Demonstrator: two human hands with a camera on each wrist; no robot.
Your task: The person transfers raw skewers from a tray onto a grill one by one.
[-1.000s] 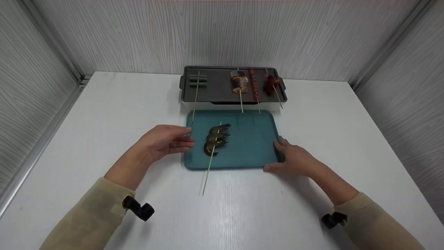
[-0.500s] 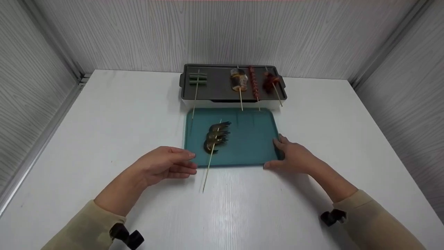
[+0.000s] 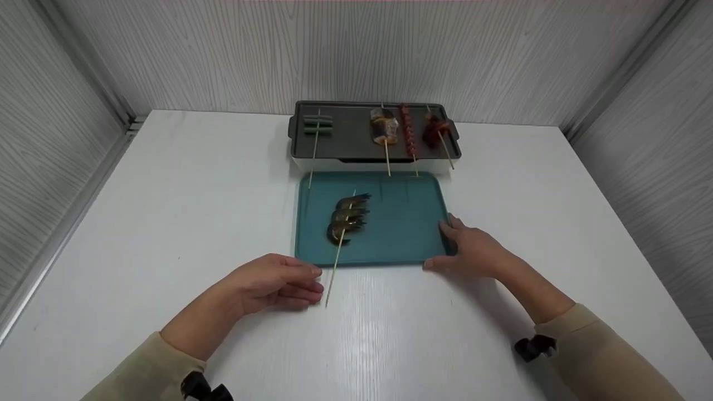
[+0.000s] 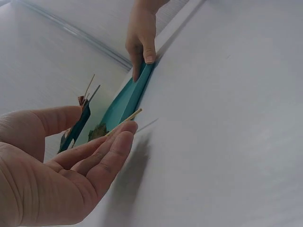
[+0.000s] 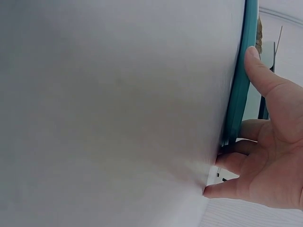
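A teal tray [image 3: 398, 234] lies on the white table in front of the grill, bearing a skewer of shrimp [image 3: 349, 216] whose stick extends over the front edge. My left hand [image 3: 281, 283] is beside that stick's lower end, thumb and fingers apart, the fingers loosely bent. In the left wrist view the stick [image 4: 138, 112] passes just beyond the fingertips of the left hand [image 4: 80, 165]. At the tray's front right corner, my right hand [image 3: 470, 252] grips the rim, thumb on the front edge and fingers along the right side. The right wrist view shows its thumb against the tray rim [image 5: 240, 85].
Behind the tray stands a dark grill plate [image 3: 353, 146] on a white base. It bears a green vegetable skewer [image 3: 318, 125], a browned food skewer [image 3: 384, 127], a thin red skewer [image 3: 408, 131] and a dark red skewer [image 3: 433, 132]. Several sticks overhang towards the tray.
My left hand has come down from the tray's left edge, near the green skewer's stick, to the lower end of the shrimp skewer's stick. The right hand stays at the tray corner.
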